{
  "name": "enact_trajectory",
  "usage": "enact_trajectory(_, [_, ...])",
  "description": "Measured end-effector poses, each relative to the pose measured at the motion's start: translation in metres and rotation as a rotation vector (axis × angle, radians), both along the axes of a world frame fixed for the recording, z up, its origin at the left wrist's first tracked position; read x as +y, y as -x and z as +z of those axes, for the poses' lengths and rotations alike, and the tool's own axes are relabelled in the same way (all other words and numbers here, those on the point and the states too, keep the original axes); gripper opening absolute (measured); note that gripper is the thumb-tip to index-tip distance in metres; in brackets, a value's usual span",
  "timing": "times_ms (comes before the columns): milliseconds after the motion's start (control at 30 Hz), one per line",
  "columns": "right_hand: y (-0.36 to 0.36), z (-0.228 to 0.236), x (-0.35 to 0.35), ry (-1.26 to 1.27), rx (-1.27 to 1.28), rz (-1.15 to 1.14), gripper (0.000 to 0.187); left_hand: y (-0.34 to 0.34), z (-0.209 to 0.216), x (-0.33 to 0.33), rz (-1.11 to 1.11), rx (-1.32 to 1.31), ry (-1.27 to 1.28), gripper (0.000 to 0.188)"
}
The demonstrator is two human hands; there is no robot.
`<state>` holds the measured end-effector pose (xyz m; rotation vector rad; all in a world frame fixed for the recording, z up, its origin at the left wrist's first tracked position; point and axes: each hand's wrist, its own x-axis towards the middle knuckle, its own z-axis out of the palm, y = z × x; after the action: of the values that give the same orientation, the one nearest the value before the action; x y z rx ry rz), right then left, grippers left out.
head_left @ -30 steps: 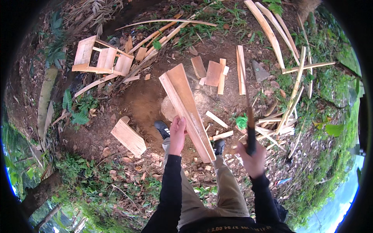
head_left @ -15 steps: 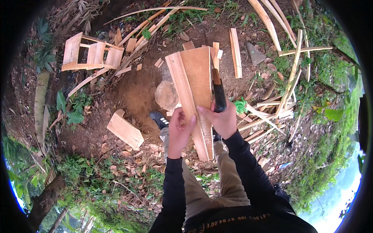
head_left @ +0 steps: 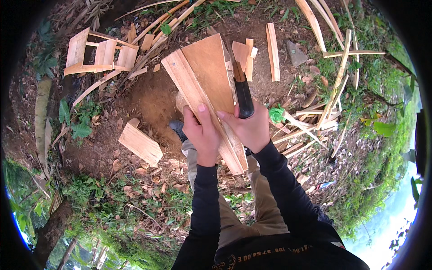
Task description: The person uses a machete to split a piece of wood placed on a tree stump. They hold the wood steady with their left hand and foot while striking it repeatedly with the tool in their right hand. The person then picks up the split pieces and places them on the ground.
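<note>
My left hand [head_left: 203,135] is closed around the long edge of a tapered wooden board [head_left: 207,63], its thumb lying on top. A pale, narrow strip of wood [head_left: 189,83] runs along the board's left side; I cannot tell whether the two are joined. My right hand [head_left: 253,123] grips the black handle of a machete [head_left: 244,96] at the board's right side. The right thumb presses on the board's face. The machete's dark blade points away from me and is hard to make out against the ground.
A small wooden frame [head_left: 103,54] lies at the far left. Nearer sits a loose wooden block [head_left: 141,146]. Long strips [head_left: 335,96] and a pile of sticks [head_left: 306,130] lie to the right, by a green plastic scrap [head_left: 276,114]. Another plank [head_left: 272,54] lies ahead.
The board has tilted, its far end swinging left and away from me. My left hand has shifted up with its thumb now on the strip. The machete has moved left with my right hand.
</note>
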<state>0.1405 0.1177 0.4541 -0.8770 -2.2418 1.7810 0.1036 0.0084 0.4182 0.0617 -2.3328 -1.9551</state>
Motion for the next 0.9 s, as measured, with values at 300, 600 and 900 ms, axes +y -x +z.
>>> enact_trajectory(300, [0.010, 0.008, 0.000, 0.005, -0.044, 0.031, 0.039, 0.003, 0.009, -0.005, -0.019, -0.028, 0.009, 0.032])
enact_trajectory(600, [0.010, 0.006, -0.003, 0.021, -0.050, 0.018, 0.039, 0.003, 0.008, -0.009, -0.019, -0.029, 0.063, 0.033])
enact_trajectory(900, [-0.001, -0.005, 0.049, 0.237, -0.004, 0.111, 0.025, 0.016, 0.010, -0.030, 0.149, -0.105, 0.097, 0.038])
